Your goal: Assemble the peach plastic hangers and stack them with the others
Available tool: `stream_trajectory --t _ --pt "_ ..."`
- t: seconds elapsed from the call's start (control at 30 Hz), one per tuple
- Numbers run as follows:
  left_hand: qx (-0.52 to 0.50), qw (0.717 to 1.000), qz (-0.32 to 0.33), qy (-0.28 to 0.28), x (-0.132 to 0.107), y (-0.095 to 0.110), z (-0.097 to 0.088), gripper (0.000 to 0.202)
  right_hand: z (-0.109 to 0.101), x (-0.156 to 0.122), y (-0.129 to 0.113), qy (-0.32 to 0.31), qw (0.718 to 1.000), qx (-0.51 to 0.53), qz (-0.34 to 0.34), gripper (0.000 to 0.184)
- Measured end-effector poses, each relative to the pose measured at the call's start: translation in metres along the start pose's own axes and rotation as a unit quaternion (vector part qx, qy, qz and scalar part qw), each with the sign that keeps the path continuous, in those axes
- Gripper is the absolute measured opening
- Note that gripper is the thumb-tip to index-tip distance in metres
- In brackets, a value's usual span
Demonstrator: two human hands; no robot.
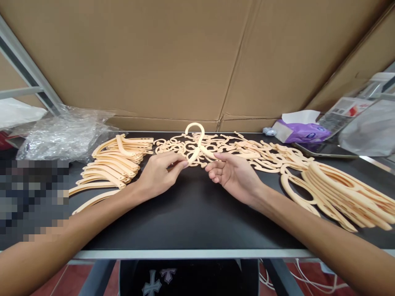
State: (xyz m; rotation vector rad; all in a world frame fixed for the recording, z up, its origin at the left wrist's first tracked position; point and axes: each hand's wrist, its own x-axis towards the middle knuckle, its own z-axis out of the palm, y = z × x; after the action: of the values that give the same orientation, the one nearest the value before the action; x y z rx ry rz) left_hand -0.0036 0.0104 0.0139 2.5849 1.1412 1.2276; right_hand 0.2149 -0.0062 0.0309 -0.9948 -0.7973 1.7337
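We hold a hook piece (199, 147) upright above the desk (191, 213), its curl at the top and two short arms spreading toward our hands. Our left hand (160, 172) has its grip pinched on the left arm's tip; our right hand (239, 179) has its grip on the other arm, thumb over the end, fingers curled. Just behind, loose pieces (271, 157) spread toward the back edge, before a cardboard wall (163, 61). A stack of bars (106, 170) bounds our room on the left, a bundle of bars (336, 193) on the right. Between our forearms, black surface runs to the pale front edge (191, 253). A tissue pack (304, 130) sits at the back right.
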Motion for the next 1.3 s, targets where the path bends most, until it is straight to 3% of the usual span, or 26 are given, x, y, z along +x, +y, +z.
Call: stream_trajectory --t 0.13,0.23,0.33,0.4,0.5,0.57,0.6,0.67,0.77,0.97,1.1,1.2,1.3 --pt "0.006 0.999 -0.044 0.014 0.002 0.003 -0.005 0.018 0.000 0.000 0.003 -0.039 0.998 -0.046 -0.002 0.018" --pt "0.005 0.998 -0.049 0.027 0.004 0.000 -0.008 0.018 0.001 -0.003 0.009 -0.083 0.985 -0.148 -0.001 0.021" --pt "0.010 0.998 -0.062 0.030 0.005 -0.006 -0.010 0.019 0.002 -0.008 0.016 -0.070 0.946 -0.295 -0.118 0.017" --pt "0.013 0.997 -0.071 0.024 0.006 -0.009 -0.011 0.020 0.000 -0.010 0.017 -0.015 0.877 -0.382 -0.290 0.012" --pt "0.009 0.997 -0.078 0.011 0.006 -0.010 -0.011 0.020 -0.008 -0.008 0.012 0.080 0.686 -0.510 -0.512 0.009" --pt "0.006 0.997 -0.079 0.004 0.006 -0.009 -0.011 0.021 -0.015 -0.004 0.007 0.110 0.576 -0.592 -0.553 0.015" --pt "0.005 0.997 -0.079 0.000 0.006 -0.008 -0.011 0.021 -0.018 -0.001 0.005 0.113 0.543 -0.629 -0.544 0.020" --pt "0.003 0.997 -0.073 -0.006 0.006 -0.008 -0.010 0.021 -0.023 0.003 0.003 0.104 0.506 -0.689 -0.508 0.024" --pt "0.016 0.998 -0.054 -0.026 0.004 -0.009 -0.008 0.020 -0.027 0.007 0.005 0.077 0.487 -0.735 -0.467 0.021" --pt "0.158 0.986 -0.001 -0.059 -0.004 -0.011 -0.007 0.021 -0.030 0.012 0.012 0.021 0.527 -0.726 -0.441 0.028" --pt "0.244 0.966 0.051 -0.066 -0.004 -0.007 -0.010 0.021 -0.028 0.011 0.014 -0.003 0.530 -0.718 -0.451 0.020" --pt "0.234 0.964 0.112 -0.051 -0.005 0.005 -0.012 0.020 -0.021 0.002 0.016 -0.010 0.525 -0.694 -0.493 0.019" --pt "0.156 0.970 0.152 -0.111 -0.012 0.023 -0.008 0.025 -0.012 -0.010 0.022 -0.041 0.518 -0.706 -0.481 0.026"
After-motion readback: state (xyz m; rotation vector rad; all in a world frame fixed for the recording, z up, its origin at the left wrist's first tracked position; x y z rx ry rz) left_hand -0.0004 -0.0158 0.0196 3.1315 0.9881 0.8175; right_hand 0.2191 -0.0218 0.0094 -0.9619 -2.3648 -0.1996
